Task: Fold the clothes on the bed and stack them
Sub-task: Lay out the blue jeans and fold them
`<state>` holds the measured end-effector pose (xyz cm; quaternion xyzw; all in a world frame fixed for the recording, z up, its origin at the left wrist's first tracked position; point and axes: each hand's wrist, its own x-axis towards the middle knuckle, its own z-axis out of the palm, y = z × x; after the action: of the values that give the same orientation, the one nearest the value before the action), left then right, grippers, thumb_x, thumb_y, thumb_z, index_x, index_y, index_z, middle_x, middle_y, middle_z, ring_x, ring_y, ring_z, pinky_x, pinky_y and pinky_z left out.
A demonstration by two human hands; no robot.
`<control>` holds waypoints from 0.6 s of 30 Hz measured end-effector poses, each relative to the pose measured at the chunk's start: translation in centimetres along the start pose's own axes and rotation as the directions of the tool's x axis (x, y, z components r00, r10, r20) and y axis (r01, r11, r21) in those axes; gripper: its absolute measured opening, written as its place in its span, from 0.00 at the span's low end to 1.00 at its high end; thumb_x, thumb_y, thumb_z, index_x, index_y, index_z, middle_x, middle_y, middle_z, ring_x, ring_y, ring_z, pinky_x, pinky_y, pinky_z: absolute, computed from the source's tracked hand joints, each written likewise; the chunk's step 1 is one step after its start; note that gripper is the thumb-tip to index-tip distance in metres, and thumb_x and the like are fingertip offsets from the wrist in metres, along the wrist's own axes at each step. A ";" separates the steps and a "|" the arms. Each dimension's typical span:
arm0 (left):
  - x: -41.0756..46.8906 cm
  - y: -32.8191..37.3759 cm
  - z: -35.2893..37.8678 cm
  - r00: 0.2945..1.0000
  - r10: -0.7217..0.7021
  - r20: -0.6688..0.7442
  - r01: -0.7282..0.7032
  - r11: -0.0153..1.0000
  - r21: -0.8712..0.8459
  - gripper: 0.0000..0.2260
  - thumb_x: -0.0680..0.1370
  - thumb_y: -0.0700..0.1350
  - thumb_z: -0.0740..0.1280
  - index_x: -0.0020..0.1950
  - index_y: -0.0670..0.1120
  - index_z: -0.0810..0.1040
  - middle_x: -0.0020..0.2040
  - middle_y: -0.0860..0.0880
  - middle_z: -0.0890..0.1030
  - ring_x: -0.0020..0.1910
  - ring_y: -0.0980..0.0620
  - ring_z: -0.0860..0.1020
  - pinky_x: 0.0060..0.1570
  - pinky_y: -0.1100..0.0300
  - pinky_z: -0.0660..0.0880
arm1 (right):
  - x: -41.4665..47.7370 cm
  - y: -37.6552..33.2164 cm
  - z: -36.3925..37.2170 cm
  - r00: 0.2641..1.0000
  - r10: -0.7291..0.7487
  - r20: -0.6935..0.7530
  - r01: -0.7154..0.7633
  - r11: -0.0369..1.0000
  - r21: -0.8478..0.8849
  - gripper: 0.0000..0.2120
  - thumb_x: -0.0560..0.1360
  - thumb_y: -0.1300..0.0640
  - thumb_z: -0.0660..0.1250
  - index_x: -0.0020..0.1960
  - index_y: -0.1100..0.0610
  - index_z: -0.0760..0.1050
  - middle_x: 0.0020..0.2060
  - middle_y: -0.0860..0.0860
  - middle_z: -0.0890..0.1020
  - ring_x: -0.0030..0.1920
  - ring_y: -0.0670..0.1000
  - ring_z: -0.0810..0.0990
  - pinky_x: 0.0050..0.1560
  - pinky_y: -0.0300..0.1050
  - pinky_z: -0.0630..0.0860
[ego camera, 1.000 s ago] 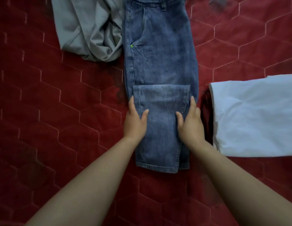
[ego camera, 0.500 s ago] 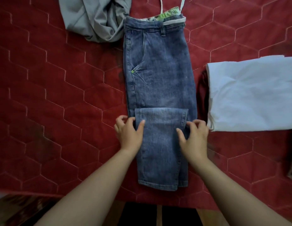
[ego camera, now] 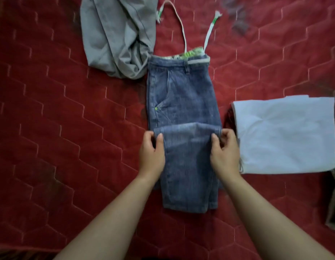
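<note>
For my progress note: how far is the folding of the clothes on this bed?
Done: the white garment lies folded at the right. In hand: the left hand and right hand pinch the folded-over leg end of the jeans. Left: finish the jeans, fold the crumpled grey garment, stack everything.

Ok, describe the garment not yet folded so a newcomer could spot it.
On the red quilted bed, find the jeans in the middle. Beyond them, at the waistband's left corner, lies the grey garment: crumpled in a heap, unlike the flat, folded white cloth at right.
</note>
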<state>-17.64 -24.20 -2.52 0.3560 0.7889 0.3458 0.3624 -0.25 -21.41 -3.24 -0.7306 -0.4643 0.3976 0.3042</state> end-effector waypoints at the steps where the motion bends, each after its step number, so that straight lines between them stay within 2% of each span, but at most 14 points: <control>1: 1.3 1.6 -0.2 0.999 0.053 -0.009 -0.054 0.998 -0.028 0.06 0.79 0.45 0.61 0.45 0.43 0.70 0.38 0.50 0.73 0.38 0.52 0.71 0.41 0.53 0.69 | 1.6 -1.5 -0.1 1.000 -0.030 -0.003 0.030 0.999 0.015 0.03 0.77 0.56 0.62 0.46 0.50 0.67 0.37 0.45 0.77 0.40 0.47 0.77 0.45 0.44 0.71; 4: 6.3 7.2 -1.1 0.982 0.185 -0.043 -0.189 0.974 -0.121 0.05 0.79 0.43 0.61 0.45 0.44 0.69 0.39 0.49 0.73 0.39 0.52 0.71 0.43 0.54 0.69 | 6.9 -7.4 -0.2 0.987 -0.157 -0.026 0.159 0.985 0.061 0.03 0.77 0.57 0.61 0.46 0.51 0.67 0.36 0.41 0.76 0.38 0.43 0.75 0.40 0.36 0.67; 6: 9.8 10.3 -1.5 0.973 0.220 -0.075 -0.231 0.951 -0.204 0.05 0.79 0.43 0.61 0.43 0.47 0.68 0.39 0.49 0.73 0.40 0.53 0.71 0.44 0.55 0.69 | 10.0 -11.1 -0.1 0.973 -0.221 -0.071 0.227 0.970 0.089 0.04 0.76 0.57 0.61 0.45 0.49 0.67 0.34 0.40 0.76 0.36 0.39 0.74 0.38 0.31 0.67; 8: 12.5 11.8 -1.3 0.977 0.201 -0.073 -0.213 0.939 -0.268 0.06 0.79 0.43 0.61 0.43 0.50 0.67 0.39 0.51 0.74 0.41 0.54 0.72 0.45 0.59 0.70 | 12.3 -13.1 0.5 0.971 -0.230 -0.069 0.237 0.964 0.124 0.05 0.76 0.55 0.61 0.45 0.46 0.67 0.32 0.38 0.77 0.33 0.35 0.74 0.36 0.29 0.67; 10: 14.0 11.1 -0.3 0.995 0.088 0.038 -0.069 0.933 -0.353 0.03 0.79 0.42 0.62 0.49 0.48 0.69 0.45 0.48 0.78 0.46 0.53 0.76 0.50 0.60 0.72 | 13.5 -12.7 1.4 0.985 -0.169 0.031 0.165 0.981 0.106 0.05 0.77 0.51 0.63 0.52 0.47 0.69 0.39 0.39 0.78 0.39 0.38 0.76 0.41 0.34 0.69; 11: 14.4 10.0 0.4 0.991 -0.008 0.132 0.051 0.943 -0.329 0.09 0.78 0.43 0.63 0.56 0.44 0.68 0.51 0.45 0.78 0.50 0.50 0.76 0.53 0.58 0.72 | 13.8 -11.7 1.8 0.989 -0.100 0.110 0.094 0.994 0.057 0.12 0.77 0.49 0.63 0.59 0.49 0.68 0.45 0.41 0.78 0.45 0.42 0.76 0.45 0.36 0.68; 13: 14.4 6.9 1.4 0.934 -0.201 0.296 0.230 0.971 -0.067 0.25 0.77 0.46 0.66 0.69 0.40 0.60 0.61 0.42 0.74 0.58 0.47 0.74 0.57 0.57 0.70 | 13.8 -8.9 2.8 0.971 0.069 0.227 -0.050 0.995 -0.086 0.24 0.76 0.47 0.64 0.67 0.56 0.63 0.55 0.48 0.75 0.54 0.48 0.74 0.52 0.38 0.67; 14: 14.2 5.2 1.8 0.913 -0.250 0.324 0.245 0.968 0.056 0.29 0.77 0.46 0.66 0.71 0.40 0.57 0.63 0.43 0.73 0.59 0.47 0.74 0.57 0.57 0.69 | 13.5 -7.4 3.2 0.966 0.110 0.236 -0.072 0.984 -0.162 0.27 0.76 0.47 0.65 0.69 0.59 0.62 0.60 0.52 0.73 0.59 0.51 0.73 0.57 0.41 0.67; 16: 13.9 3.0 2.4 0.934 -0.222 0.279 0.192 0.973 0.131 0.28 0.76 0.46 0.67 0.71 0.41 0.59 0.63 0.44 0.73 0.53 0.50 0.75 0.53 0.59 0.71 | 12.5 -5.0 3.9 0.979 0.074 0.189 -0.018 0.959 -0.282 0.27 0.75 0.50 0.66 0.68 0.61 0.63 0.64 0.56 0.71 0.64 0.57 0.70 0.65 0.51 0.66; 18: 13.1 1.9 2.9 0.966 -0.149 0.211 0.122 0.983 0.137 0.25 0.76 0.47 0.67 0.69 0.44 0.63 0.58 0.49 0.76 0.45 0.54 0.76 0.48 0.60 0.72 | 11.2 -3.4 4.4 0.993 0.014 0.115 0.025 0.941 -0.336 0.24 0.74 0.52 0.67 0.65 0.61 0.66 0.61 0.57 0.74 0.62 0.59 0.71 0.63 0.54 0.67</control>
<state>-21.01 -11.76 -6.73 0.3590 0.7862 0.2294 0.4477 -2.69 -9.46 -5.95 -0.7463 -0.5444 0.3530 0.1484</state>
